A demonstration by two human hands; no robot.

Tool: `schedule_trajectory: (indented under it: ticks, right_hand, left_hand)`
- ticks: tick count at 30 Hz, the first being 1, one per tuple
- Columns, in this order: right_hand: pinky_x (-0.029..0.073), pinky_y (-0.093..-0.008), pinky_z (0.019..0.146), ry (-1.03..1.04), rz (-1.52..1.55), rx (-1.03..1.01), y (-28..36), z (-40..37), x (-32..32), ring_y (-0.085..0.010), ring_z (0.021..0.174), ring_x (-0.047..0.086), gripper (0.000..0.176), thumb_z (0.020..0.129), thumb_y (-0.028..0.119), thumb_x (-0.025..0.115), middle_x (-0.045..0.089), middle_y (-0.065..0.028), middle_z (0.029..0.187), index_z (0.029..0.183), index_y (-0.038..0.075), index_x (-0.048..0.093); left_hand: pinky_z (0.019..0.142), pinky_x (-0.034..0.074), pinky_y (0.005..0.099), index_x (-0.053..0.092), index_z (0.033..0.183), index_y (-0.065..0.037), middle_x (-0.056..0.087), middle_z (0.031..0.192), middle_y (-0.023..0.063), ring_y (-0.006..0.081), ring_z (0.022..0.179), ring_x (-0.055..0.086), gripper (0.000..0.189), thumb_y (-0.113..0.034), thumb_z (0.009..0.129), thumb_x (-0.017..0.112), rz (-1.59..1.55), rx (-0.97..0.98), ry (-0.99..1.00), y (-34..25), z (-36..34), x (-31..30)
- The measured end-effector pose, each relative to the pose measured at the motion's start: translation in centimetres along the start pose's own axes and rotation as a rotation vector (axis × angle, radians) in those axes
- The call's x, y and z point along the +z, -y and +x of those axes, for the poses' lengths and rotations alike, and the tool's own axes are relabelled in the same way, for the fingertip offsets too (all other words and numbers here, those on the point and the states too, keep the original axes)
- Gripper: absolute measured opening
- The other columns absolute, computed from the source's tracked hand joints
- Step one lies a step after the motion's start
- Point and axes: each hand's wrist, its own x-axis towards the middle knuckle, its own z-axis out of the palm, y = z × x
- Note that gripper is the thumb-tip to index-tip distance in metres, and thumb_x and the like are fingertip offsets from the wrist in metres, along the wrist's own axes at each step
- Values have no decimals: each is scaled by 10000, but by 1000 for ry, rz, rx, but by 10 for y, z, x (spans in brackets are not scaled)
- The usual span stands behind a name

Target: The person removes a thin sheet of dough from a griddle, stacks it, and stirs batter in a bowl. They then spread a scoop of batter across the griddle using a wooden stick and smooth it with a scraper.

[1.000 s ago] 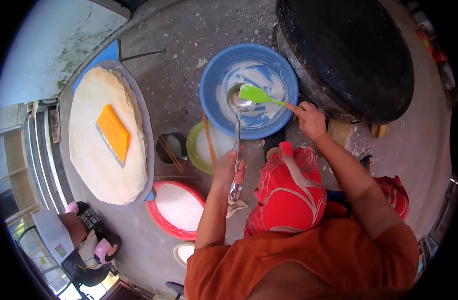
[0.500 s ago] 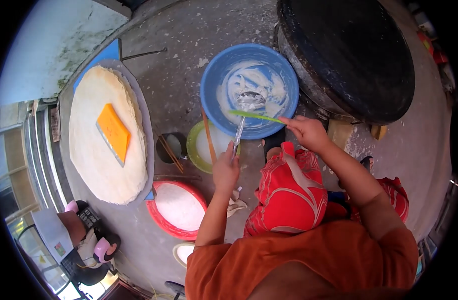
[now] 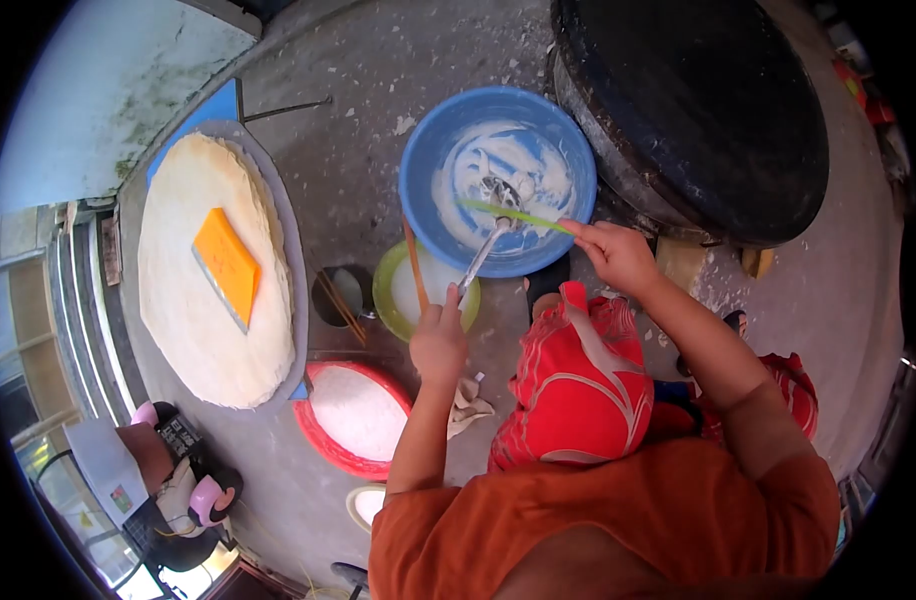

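My left hand (image 3: 440, 338) is closed around the handle of a metal ladle (image 3: 483, 252). The ladle's bowl is inside a blue basin (image 3: 425, 222), whose floor and walls are smeared with thick white batter (image 3: 513, 150). From the right, my right hand (image 3: 616, 258) grips one end of a thin green scraper (image 3: 534, 218). Its blade crosses over the ladle just below the bowl, overlapping it in this view. Left of the basin is a green bowl (image 3: 386, 300) of whitish liquid, with a wooden stick (image 3: 416, 265) leaning in it.
A large round black griddle (image 3: 698, 110) stands at the upper right. On the left, a stack of thin flatbreads (image 3: 193, 330) carries an orange scraper (image 3: 230, 265). A red basin (image 3: 323, 445) of white contents, a dark pot (image 3: 328, 310) with chopsticks and a small bowl (image 3: 353, 510) are nearby.
My left hand has shifted slightly down and left, and the ladle has turned in the basin. The green scraper now crosses nearer the ladle's bowl instead of the handle.
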Motion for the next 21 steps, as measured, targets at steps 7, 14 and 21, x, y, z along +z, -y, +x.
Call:
schedule_trajectory:
  ticks: [7,14,21]
  right_hand:
    - [465,-343,627,-59,158,-4,-5,-2,1,-308,723,576,308,812,160,531,604,-132,817,1113,209,565]
    - [450,-248,686,-9,256,248,-18,-10,7,-129,756,596,267,847,114,515,631,-136,910,1108,94,564]
    - [454,-285,676,-55,292,227,-10,-11,5,-223,760,599,269,842,141,514,616,-148,896,1104,116,566]
  left_hand:
    - [508,430,361,559,1111,-158,495,674,44,242,610,533,383,-103,732,555,84,71,-16,4,-1,2]
    - [513,432,356,554,1116,-145,504,685,51,250,619,532,386,-99,733,559,-79,26,-79,7,-13,16]
    - [561,450,349,535,1150,-125,554,773,86,275,682,555,410,-104,742,581,-305,-53,-131,6,-19,22]
